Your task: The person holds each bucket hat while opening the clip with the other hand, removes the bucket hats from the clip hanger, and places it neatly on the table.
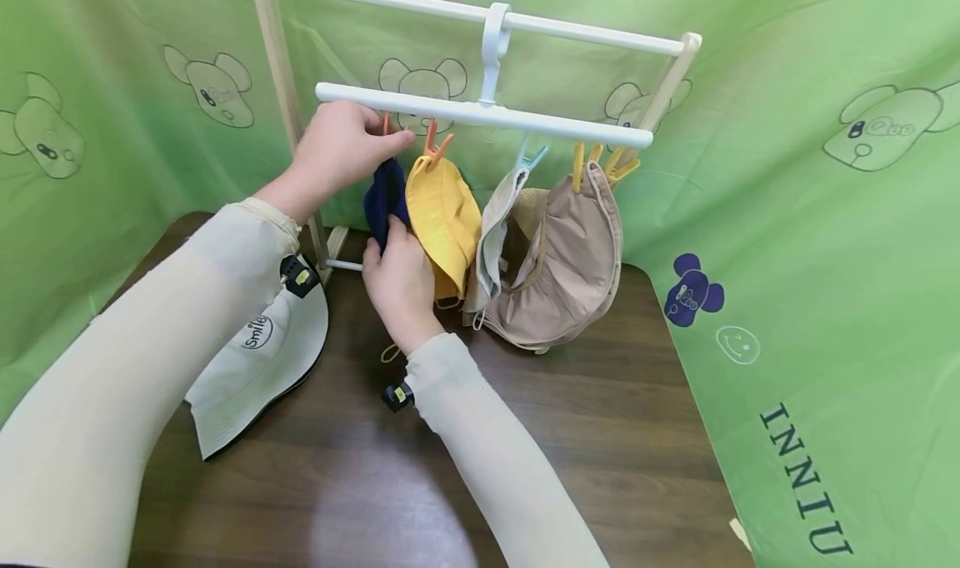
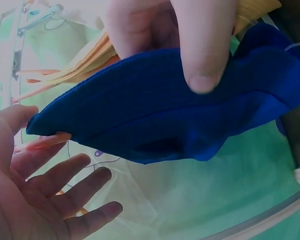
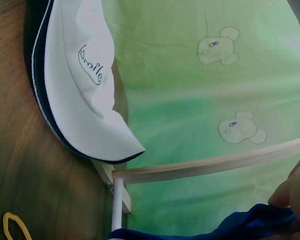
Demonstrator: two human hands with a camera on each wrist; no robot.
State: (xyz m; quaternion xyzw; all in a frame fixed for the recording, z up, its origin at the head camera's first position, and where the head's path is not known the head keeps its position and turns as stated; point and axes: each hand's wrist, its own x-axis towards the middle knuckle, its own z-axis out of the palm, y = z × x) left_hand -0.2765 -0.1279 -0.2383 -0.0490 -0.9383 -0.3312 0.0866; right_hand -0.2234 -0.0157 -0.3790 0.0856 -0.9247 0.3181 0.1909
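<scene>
A dark blue hat (image 1: pixel 386 195) hangs at the left end of the white hanger (image 1: pixel 420 106), its brim edge in an orange clip (image 2: pixel 47 142). My left hand (image 1: pixel 337 150) pinches that clip between thumb and index finger, the other fingers spread apart. Lower down, my right hand (image 1: pixel 403 283) holds the hat, with the thumb (image 2: pixel 205 65) on one face and the fingers partly hidden behind the fabric. Just right of it hangs a yellow bucket hat (image 1: pixel 442 218) in another orange clip (image 1: pixel 433 145).
Further right hang a pale grey hat (image 1: pixel 495 226) in a blue clip (image 1: pixel 531 156) and a beige hat (image 1: pixel 581 260) in yellow clips (image 1: pixel 617 166). A white hat marked "smile" (image 1: pixel 258 360) lies on the brown table (image 1: pixel 600 443). The rack's wooden post (image 1: pixel 277 60) stands left.
</scene>
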